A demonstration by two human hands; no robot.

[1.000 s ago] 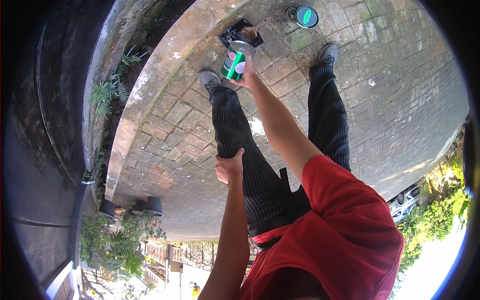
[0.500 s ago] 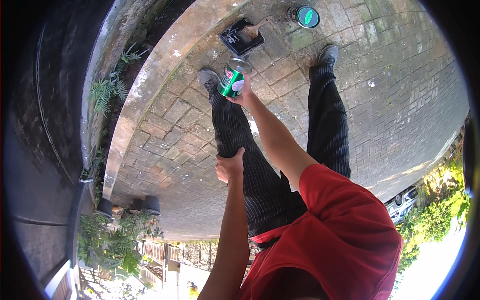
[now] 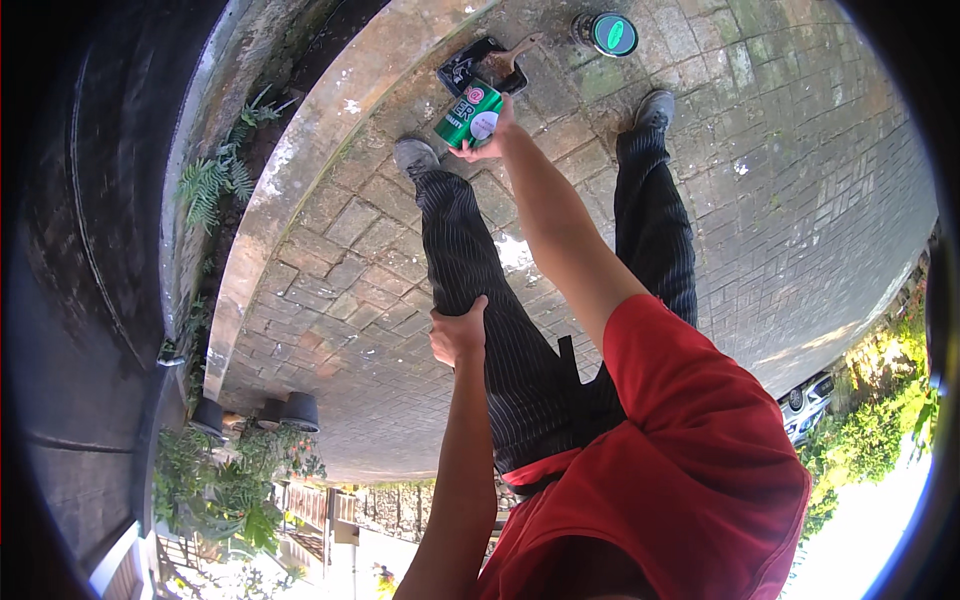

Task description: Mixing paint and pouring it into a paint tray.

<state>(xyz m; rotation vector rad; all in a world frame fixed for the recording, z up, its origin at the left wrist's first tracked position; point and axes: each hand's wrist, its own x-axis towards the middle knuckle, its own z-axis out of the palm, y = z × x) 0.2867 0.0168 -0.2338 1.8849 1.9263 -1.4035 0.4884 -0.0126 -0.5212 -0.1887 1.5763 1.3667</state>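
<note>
The right hand (image 3: 487, 132) is closed around a glossy green metal can with a pale round end (image 3: 468, 113), held out at arm's length above weathered brick paving (image 3: 800, 200). Just beyond the hand lies a black rectangular tray (image 3: 470, 65) with a brush (image 3: 510, 55) across it; farther right stands a round green-lidded tin (image 3: 610, 33). The left hand (image 3: 458, 332) grips the striped trouser thigh (image 3: 500, 330).

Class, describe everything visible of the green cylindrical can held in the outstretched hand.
The green cylindrical can looks like metal, with white and red print on its side and a pale round end facing the camera. It lies tilted, not upright, gripped in the person's right hand at the end of an outstretched arm. It hangs above the brick paving, just below a black rectangular tray on the ground.
</note>
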